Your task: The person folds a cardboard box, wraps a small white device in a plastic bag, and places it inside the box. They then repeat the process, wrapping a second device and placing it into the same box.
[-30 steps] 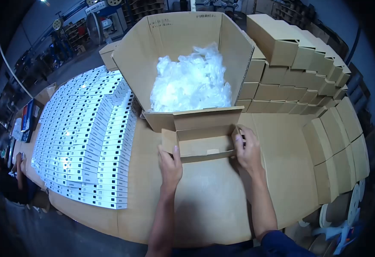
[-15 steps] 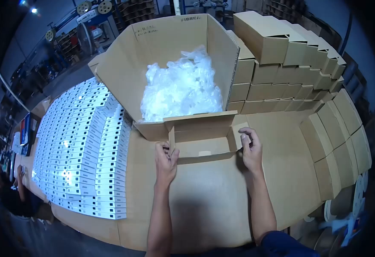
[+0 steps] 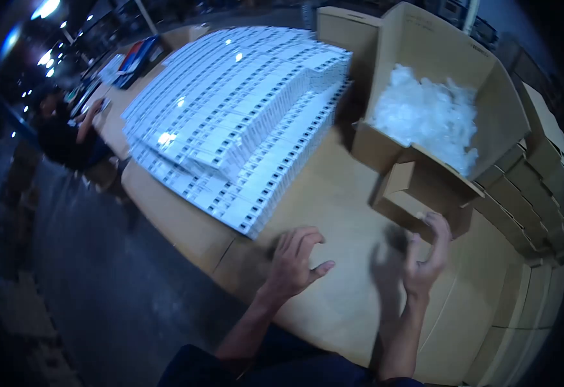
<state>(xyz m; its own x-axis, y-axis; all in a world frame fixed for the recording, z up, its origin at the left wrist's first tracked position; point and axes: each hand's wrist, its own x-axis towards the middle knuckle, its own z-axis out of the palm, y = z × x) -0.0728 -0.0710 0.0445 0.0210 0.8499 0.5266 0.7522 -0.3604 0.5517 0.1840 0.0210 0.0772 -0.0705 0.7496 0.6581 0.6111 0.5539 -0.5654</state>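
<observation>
A small open cardboard box stands on the table against the large carton. My right hand is just in front of it, thumb and fingers apart, its fingertips overlapping the box's near edge in this view. Over the cardboard-covered table, my left hand is open and holds nothing, its fingers loosely curved and thumb spread. Beyond the left hand lies a broad stack of slim white boxes in tight rows, with small dark squares on their ends.
The large carton holds crumpled clear plastic. Brown cardboard boxes are stacked along the right. At the far left a person sits by the table, near a blue tray. The table's edge curves along the left.
Both hands have let go of the small box; the left hand has moved away toward the white boxes. My view has swung left, so the white stack appears more central and the carton farther right.
</observation>
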